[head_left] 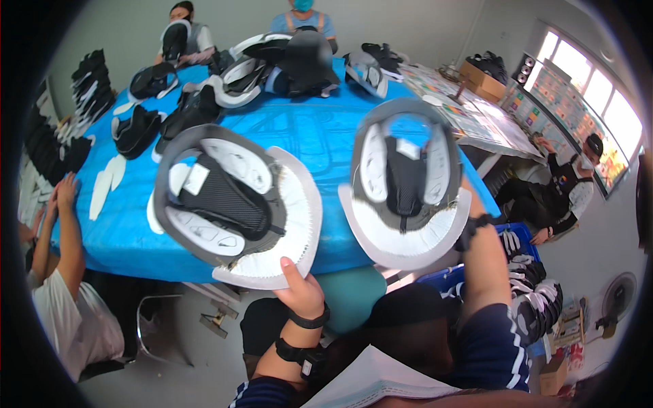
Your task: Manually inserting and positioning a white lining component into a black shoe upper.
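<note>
My left hand (299,291) pinches the lower edge of a flat unlasted shoe upper (235,204), grey and white with a black mesh tongue, and holds it up with its inside facing me. Another upper of the same kind (407,183) is raised by my right hand (471,204), which is mostly hidden behind it; only the wrist with a dark band shows. Both uppers hang above the near edge of the blue-covered table (306,136).
Several black and white uppers (204,102) lie across the table, loose white insoles (105,180) at its left. Two people sit at the far side, one at the left edge (64,272), one at the right (564,190). A blue crate of uppers (530,285) stands at my right.
</note>
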Available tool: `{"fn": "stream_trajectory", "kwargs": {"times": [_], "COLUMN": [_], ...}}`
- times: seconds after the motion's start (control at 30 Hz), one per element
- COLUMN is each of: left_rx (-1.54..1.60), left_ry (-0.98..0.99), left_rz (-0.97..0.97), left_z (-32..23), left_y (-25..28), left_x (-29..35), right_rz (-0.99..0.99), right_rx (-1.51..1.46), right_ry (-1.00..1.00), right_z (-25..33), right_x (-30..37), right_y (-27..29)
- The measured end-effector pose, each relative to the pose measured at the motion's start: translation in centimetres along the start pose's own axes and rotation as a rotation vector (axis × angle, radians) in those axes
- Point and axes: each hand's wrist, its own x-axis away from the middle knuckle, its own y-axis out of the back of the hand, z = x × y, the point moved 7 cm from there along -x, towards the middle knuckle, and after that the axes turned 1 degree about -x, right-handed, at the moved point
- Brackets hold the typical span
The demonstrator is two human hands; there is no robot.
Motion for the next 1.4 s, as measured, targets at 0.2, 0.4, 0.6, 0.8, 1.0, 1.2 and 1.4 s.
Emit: {"fn": "stream_trajectory", "kwargs": {"times": [0.2,0.4,0.6,0.8,1.0,1.2,1.4], "left_rx": [0.072,0.029,-0.018,-0.282,-0.123,-0.482,-0.456], "left_ry": [-0.042,-0.009,0.062,0.328,0.893,0.837,0.948], "left_rz": [0.036,0.144,0.417,0.531,0.437,0.821,0.973], "left_z": [-2.0,-4.1,-5.4,-5.4,-7.5,-8.8,-5.6], "left_y": [-3.7,-2.3,0.1,9.3,11.7,13.4,15.8], "left_x": [1.3,2.7,5.3,12.8,16.3,18.8,19.7], "right_rz": [-0.081,-0.300,-0.317,-0.482,-0.254,0.133,0.090], "right_rx": [0.384,-0.027,0.165,0.219,0.124,0.364,0.005], "right_ry": [-0.142,-0.036,0.070,-0.151,-0.129,-0.004,0.038], "right_z": [-8.7,-5.5,-6.3,-11.3,-10.9,-8.5,-13.9], "right_x": [-3.5,5.4,23.8,38.7,38.2,38.3,39.1], "right_y": [0.1,0.9,7.7,13.9,8.6,-1.1,-4.0]}}
